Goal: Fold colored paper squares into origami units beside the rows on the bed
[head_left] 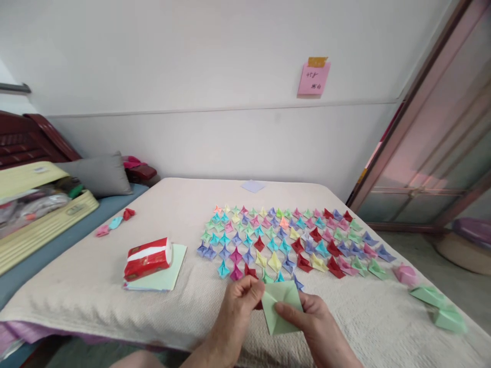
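A light green square of paper (pixel 282 296) with crease lines is held up near the front edge of the bed. My left hand (pixel 241 301) pinches its upper left corner between thumb and fingers. On the right side, my right hand (pixel 309 314) grips the sheet, thumb on its face and fingers behind. Just beyond the hands, rows of small folded paper shapes (pixel 274 261) in many colours cover the middle of the cover. The nearest shapes are partly hidden by the green sheet and my fingers.
A red tissue pack (pixel 148 259) lies on a stack of pale green paper (pixel 178 266) at left. Three folded pieces (pixel 115 223) sit farther left. Pink and green folded pieces (pixel 448 318) lie at right. A lilac sheet (pixel 253 186) rests at the back.
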`<state>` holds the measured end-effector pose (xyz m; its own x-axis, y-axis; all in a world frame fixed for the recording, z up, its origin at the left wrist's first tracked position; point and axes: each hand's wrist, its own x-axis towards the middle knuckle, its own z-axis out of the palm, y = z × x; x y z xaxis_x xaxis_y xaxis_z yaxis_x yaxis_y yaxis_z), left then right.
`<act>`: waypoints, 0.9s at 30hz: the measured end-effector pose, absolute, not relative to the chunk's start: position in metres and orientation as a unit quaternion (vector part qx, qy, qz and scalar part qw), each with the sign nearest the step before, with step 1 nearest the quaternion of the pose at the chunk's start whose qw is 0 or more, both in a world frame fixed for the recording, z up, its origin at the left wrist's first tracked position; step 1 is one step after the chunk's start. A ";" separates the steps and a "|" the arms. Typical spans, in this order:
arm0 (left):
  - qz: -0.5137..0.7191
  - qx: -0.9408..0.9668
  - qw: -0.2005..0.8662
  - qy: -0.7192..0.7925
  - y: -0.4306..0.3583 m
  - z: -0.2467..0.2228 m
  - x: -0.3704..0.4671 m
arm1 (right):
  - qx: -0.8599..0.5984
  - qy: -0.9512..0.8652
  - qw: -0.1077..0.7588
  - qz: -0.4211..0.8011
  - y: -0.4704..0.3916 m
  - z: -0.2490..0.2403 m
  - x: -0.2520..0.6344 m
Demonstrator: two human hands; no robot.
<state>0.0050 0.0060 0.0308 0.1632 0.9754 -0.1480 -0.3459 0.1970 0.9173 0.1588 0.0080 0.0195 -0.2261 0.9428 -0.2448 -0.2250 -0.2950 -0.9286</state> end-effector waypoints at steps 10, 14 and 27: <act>0.432 0.461 0.643 0.433 0.004 0.029 0.010 | -0.507 -0.450 0.447 0.584 0.014 0.021 0.157; 0.466 0.418 0.635 0.453 0.008 0.027 0.004 | -0.512 -0.472 0.429 0.575 0.016 0.018 0.161; 0.472 0.384 0.673 0.420 0.013 0.037 -0.011 | -0.455 -0.432 0.492 0.603 0.013 0.033 0.169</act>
<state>-0.0114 0.0128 0.0371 0.2002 0.9585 -0.2031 -0.3127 0.2589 0.9139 0.1694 0.0132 0.0330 -0.1016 0.9872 -0.1233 -0.2015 -0.1418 -0.9692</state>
